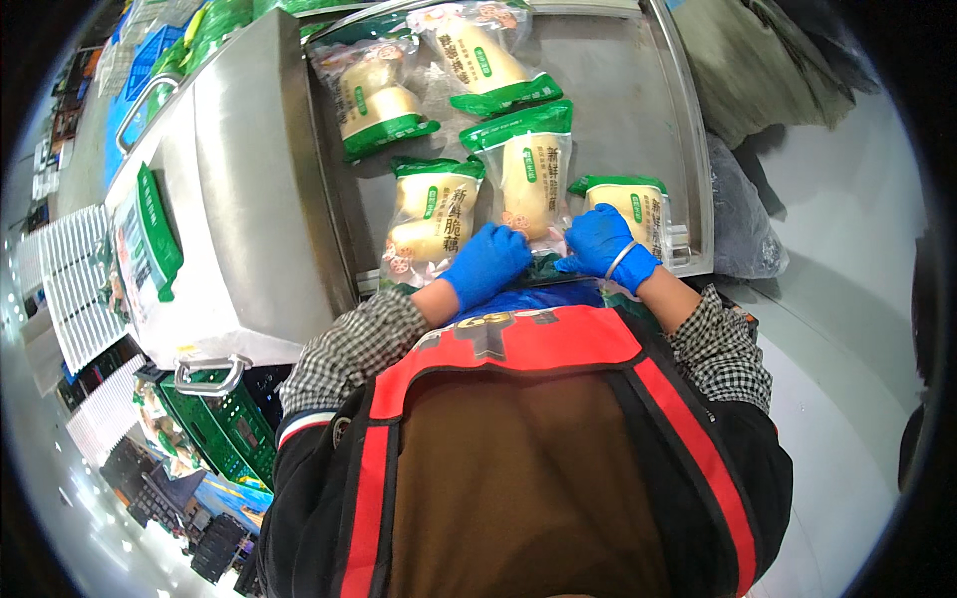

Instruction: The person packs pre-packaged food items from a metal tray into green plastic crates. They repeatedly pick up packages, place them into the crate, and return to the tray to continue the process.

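Observation:
My left hand (490, 263), in a blue glove, is at the lower end of the middle plastic bag of lotus root (528, 176), its fingers curled down. My right hand (602, 243), also gloved in blue with a pale band at the wrist, is at that bag's other lower corner. Whether either hand pinches the film cannot be told. Left of my left hand lies another lotus root bag (434, 213). A further bag (635, 205) lies partly behind my right hand. Two more bags, one upper left (377, 97) and one at the top (486, 63), lie on the steel tray (613, 97).
A stainless steel machine cover (247, 164) with handles stands on the left, with a green-edged bag (153, 232) on it. Green plastic crates (217, 426) are below it. Clear plastic wrap (740, 217) hangs beside the tray's right rim, near khaki cloth (748, 67).

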The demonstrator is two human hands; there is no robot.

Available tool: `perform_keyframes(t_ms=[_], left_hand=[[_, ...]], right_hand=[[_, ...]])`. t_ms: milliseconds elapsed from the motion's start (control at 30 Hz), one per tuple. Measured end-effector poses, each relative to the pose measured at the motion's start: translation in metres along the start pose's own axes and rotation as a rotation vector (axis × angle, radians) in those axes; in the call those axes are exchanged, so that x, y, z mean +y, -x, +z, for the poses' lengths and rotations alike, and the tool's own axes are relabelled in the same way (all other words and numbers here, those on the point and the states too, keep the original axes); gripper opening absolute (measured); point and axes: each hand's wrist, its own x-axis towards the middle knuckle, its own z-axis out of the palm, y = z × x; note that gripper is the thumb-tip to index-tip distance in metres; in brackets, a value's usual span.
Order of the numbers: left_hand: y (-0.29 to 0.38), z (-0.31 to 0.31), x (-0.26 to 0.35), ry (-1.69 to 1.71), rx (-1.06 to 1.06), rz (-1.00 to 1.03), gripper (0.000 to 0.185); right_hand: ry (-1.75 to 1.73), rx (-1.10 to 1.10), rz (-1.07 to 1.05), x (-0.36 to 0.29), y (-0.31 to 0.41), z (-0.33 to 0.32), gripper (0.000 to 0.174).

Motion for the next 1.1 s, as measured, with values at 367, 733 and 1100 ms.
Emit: perform_keyframes(t_ms=[367, 733, 1100], left_hand=[[-0.029, -0.106, -0.060, 0.800, 0.697, -0.126, 0.011], [-0.076, -0.076, -0.109, 1.671, 0.731, -0.558, 0.012], [-0.047, -0.042, -0.122, 1.962, 0.852, -0.374, 0.034]], right_hand=[[-1.611, 0.299, -0.158, 0.040, 0.028, -0.070, 0.020], [-1.143, 0.988, -0.119, 0.031, -0.013, -0.050, 0.030], [-1.596, 1.128, -0.064, 0.058, -0.037, -0.038, 0.011]])
